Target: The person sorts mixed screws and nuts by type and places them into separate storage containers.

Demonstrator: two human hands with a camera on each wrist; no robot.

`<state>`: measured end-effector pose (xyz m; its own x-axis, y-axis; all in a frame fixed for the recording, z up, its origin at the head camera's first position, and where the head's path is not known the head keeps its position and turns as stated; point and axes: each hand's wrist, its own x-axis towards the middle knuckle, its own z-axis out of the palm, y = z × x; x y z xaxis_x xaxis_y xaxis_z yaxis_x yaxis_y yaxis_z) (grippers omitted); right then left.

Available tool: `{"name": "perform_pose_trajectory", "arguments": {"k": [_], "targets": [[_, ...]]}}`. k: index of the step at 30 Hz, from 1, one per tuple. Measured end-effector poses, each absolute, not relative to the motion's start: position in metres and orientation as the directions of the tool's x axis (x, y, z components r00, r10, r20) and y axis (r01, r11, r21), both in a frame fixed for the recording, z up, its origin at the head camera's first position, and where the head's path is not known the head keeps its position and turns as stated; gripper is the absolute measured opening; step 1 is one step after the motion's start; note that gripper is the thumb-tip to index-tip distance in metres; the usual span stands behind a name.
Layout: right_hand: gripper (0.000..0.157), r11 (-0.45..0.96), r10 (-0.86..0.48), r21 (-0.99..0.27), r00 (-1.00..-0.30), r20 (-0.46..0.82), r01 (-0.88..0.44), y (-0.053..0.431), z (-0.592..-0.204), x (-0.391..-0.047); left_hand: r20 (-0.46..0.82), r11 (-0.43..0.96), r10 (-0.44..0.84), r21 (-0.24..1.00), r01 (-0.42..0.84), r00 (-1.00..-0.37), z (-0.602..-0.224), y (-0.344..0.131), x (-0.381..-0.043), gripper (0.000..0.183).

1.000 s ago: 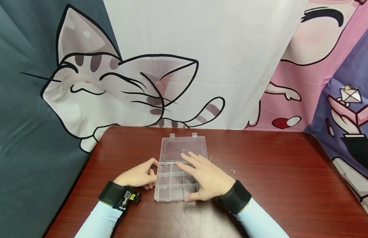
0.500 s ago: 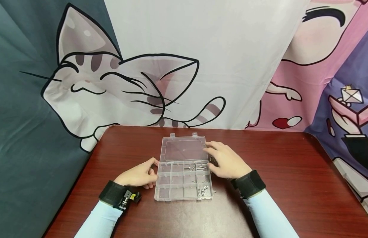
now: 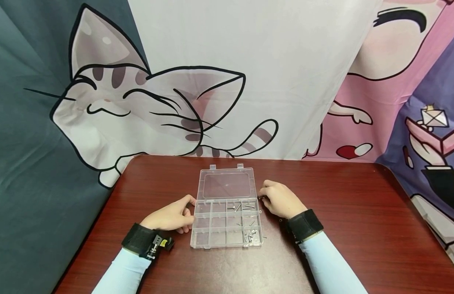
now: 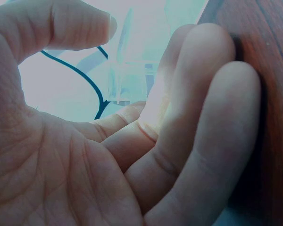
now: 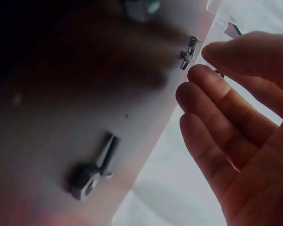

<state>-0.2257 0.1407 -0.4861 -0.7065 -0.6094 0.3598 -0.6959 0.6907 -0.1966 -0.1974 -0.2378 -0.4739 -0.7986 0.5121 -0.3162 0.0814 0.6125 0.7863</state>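
Observation:
A clear plastic compartment box [image 3: 200, 238] lies on the table, its lid [image 3: 227, 185] folded back away from me. Short screws [image 3: 250, 237] fill its near right compartment, and longer screws [image 3: 249, 206] lie in the far right ones. My left hand [image 3: 168, 215] touches the box's left side with thumb and index finger, its other fingers loosely bent. Beside the box's right edge, my right hand [image 3: 283, 200] has its fingertips low over the table. Small metal hardware [image 5: 190, 53] lies just beyond those fingertips in the right wrist view; nothing is plainly pinched.
A hex nut [image 5: 85, 182] and a small screw [image 5: 108, 154] lie on the table in the right wrist view. Another tiny piece sits by the box's right edge. The brown table [image 3: 359, 228] meets a printed cloth [image 3: 285, 81] behind.
My right hand has moved from over the box's compartments to the table right of it, then drawn its fingers in. The right compartments now show. My left hand and the box stay put.

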Motion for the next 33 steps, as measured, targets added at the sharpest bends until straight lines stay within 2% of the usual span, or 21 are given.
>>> {"name": "perform_pose_trajectory", "arguments": {"k": [10,20,26,33], "targets": [[0.017,0.705,-0.618,-0.187,-0.722,0.312,-0.684,0.1385,-0.4860,-0.2240,-0.316,0.613,0.509,0.786,0.079,-0.801,-0.4756,-0.2377,-0.1964,0.049],[0.020,0.700,-0.614,-0.201,-0.721,0.322,-0.686,0.1375,-0.4845,-0.2234,-0.316,0.614,0.514,0.784,0.085,-0.798,-0.4744,-0.2377,-0.1971,0.050],[0.024,0.735,-0.588,-0.187,-0.750,0.305,-0.652,0.1388,-0.4850,-0.2237,-0.316,0.614,0.512,0.784,0.084,-0.799,-0.4753,-0.2379,-0.1972,0.048],[0.030,0.797,-0.525,-0.196,-0.816,0.242,-0.571,0.1405,-0.4832,-0.2233,-0.317,0.613,0.512,0.786,0.081,-0.798,-0.4768,-0.2380,-0.1980,0.048]]}}
